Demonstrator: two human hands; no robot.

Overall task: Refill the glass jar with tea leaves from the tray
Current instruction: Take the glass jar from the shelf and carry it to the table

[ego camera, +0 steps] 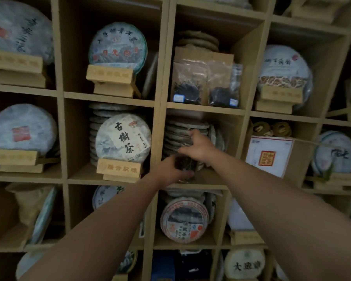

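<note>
1. The glass jar (185,165) is largely hidden between both hands; dark tea leaves are seen through it, blurred.
2. It is held at the front of a shelf (201,180) compartment, before stacked tea cakes (176,134).
3. The left hand (173,169) is curled round its lower side.
4. The right hand (199,146) grips its top; its fingertips cannot be made out.

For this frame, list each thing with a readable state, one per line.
glass jar: filled with dark tea leaves, held at the shelf cubby's front; lid hidden.
left hand: grips the jar from the left.
right hand: rests on the jar's top.
clear tea bags: upright in the cubby above, partly filled.
</note>
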